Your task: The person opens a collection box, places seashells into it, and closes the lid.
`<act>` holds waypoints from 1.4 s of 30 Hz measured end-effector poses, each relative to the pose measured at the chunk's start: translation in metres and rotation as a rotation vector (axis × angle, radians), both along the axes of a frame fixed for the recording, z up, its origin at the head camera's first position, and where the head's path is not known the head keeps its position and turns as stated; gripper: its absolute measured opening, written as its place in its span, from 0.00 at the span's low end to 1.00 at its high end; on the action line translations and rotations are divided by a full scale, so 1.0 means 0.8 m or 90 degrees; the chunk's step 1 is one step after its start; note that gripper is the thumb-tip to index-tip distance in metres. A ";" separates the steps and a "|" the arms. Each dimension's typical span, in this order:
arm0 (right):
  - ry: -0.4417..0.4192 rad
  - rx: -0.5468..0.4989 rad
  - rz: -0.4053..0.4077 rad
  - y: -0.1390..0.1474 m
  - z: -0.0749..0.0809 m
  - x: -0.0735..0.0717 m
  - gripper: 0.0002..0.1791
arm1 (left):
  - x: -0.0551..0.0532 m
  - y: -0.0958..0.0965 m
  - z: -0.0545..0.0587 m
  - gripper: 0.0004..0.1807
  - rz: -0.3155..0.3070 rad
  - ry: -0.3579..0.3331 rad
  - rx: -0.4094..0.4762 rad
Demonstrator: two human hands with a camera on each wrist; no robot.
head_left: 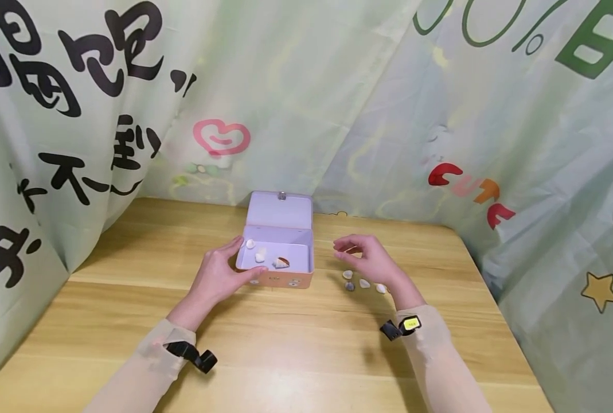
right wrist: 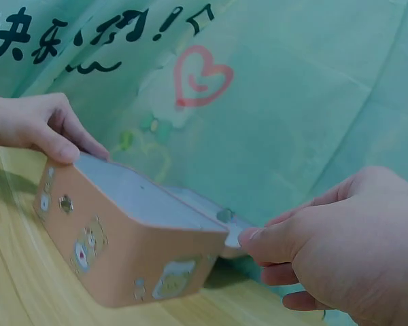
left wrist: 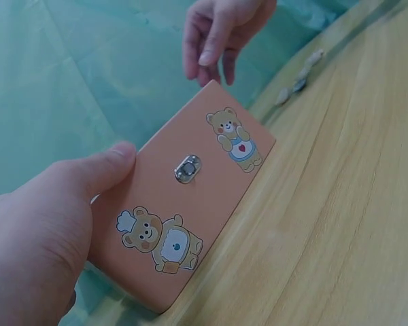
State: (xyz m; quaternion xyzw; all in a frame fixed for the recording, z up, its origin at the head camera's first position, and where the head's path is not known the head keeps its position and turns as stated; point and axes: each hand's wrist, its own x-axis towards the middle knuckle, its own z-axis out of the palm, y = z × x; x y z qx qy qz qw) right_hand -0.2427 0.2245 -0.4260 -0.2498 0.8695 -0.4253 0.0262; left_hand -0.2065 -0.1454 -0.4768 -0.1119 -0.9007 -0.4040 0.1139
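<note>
Gripping the box (head_left: 277, 281) by its left edge, left hand (head_left: 217, 274); right hand (head_left: 372, 261) seemingly loose, narrow gap between.

There are two hands, one left hand (head_left: 214, 276) and one right hand (head_left: 373, 264), one box (head_left: 283, 279) and one table (head_left: 280, 338). At least three inner shells (head_left: 281, 263) lie in the box, where pale ones may overlap, and four outer shells (head_left: 364, 283) show on the table. The box's front carries two printed bears (left wrist: 177, 246) and one clasp (left wrist: 188, 169).
</note>
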 end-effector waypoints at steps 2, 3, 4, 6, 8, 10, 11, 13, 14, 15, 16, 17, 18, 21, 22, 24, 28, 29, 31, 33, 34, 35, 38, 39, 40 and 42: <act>-0.008 0.006 -0.003 0.006 -0.004 0.002 0.13 | 0.001 -0.001 0.000 0.55 0.004 -0.002 0.000; -0.009 0.008 -0.004 0.008 -0.007 0.002 0.13 | 0.002 -0.001 0.000 0.55 0.006 -0.004 -0.001; -0.012 0.010 -0.006 0.011 -0.010 0.003 0.13 | 0.002 -0.001 0.000 0.55 0.007 -0.005 -0.002; -0.012 0.012 -0.006 0.016 -0.015 0.003 0.14 | 0.003 -0.001 0.000 0.55 0.008 -0.001 -0.003; -0.017 0.013 -0.011 0.022 -0.020 0.004 0.14 | 0.003 0.000 0.001 0.55 0.007 0.005 -0.002; -0.027 0.018 -0.018 0.027 -0.025 0.005 0.15 | 0.002 0.001 0.001 0.54 0.006 0.010 0.002; -0.034 0.022 -0.022 0.030 -0.027 0.006 0.16 | 0.002 0.001 0.001 0.54 0.005 0.011 0.004; -0.049 0.029 -0.028 0.034 -0.031 0.007 0.17 | 0.002 0.001 0.001 0.54 0.006 0.010 0.009; -0.054 0.032 -0.028 0.035 -0.033 0.008 0.18 | 0.002 0.001 0.001 0.54 0.007 0.007 0.011; -0.058 0.035 -0.028 0.037 -0.035 0.009 0.19 | 0.002 0.001 0.000 0.54 0.008 0.005 0.013; -0.061 0.038 -0.029 0.038 -0.037 0.009 0.19 | 0.002 0.001 0.000 0.54 0.009 0.001 0.016; -0.061 0.042 -0.028 0.039 -0.039 0.010 0.20 | 0.003 0.001 0.000 0.55 0.010 -0.002 0.017; -0.060 0.046 -0.027 0.040 -0.041 0.010 0.20 | 0.003 0.001 0.000 0.55 0.011 -0.005 0.019; -0.056 0.058 -0.029 0.042 -0.047 0.011 0.20 | 0.004 0.001 0.001 0.55 0.012 -0.012 0.028; -0.055 0.060 -0.028 0.043 -0.049 0.011 0.20 | 0.004 0.001 0.001 0.55 0.012 -0.014 0.031; -0.053 0.066 -0.028 0.044 -0.054 0.011 0.20 | 0.004 0.001 0.002 0.55 0.014 -0.015 0.033; -0.052 0.073 -0.029 0.045 -0.059 0.011 0.20 | 0.004 0.002 0.002 0.56 0.019 -0.022 0.034; -0.050 0.076 -0.028 0.044 -0.061 0.010 0.20 | 0.004 0.002 0.001 0.56 0.020 -0.025 0.036; -0.049 0.077 -0.025 0.043 -0.062 0.010 0.20 | 0.004 0.001 0.001 0.56 0.020 -0.032 0.041; -0.045 0.083 -0.019 0.042 -0.063 0.008 0.18 | 0.005 0.001 0.002 0.56 0.021 -0.038 0.049; -0.044 0.086 -0.018 0.041 -0.063 0.008 0.18 | 0.005 0.001 0.002 0.56 0.021 -0.041 0.053; -0.043 0.088 -0.015 0.041 -0.063 0.007 0.17 | 0.005 0.001 0.002 0.56 0.021 -0.042 0.052; -0.045 0.098 -0.011 0.039 -0.063 0.006 0.17 | 0.005 0.001 0.003 0.55 0.023 -0.044 0.049; -0.045 0.101 -0.009 0.039 -0.063 0.006 0.17 | 0.005 0.002 0.003 0.55 0.024 -0.044 0.046; -0.047 0.102 -0.009 0.039 -0.063 0.006 0.17 | 0.005 0.001 0.003 0.55 0.024 -0.043 0.044; -0.048 0.106 -0.007 0.039 -0.064 0.006 0.16 | 0.005 0.001 0.003 0.55 0.026 -0.039 0.041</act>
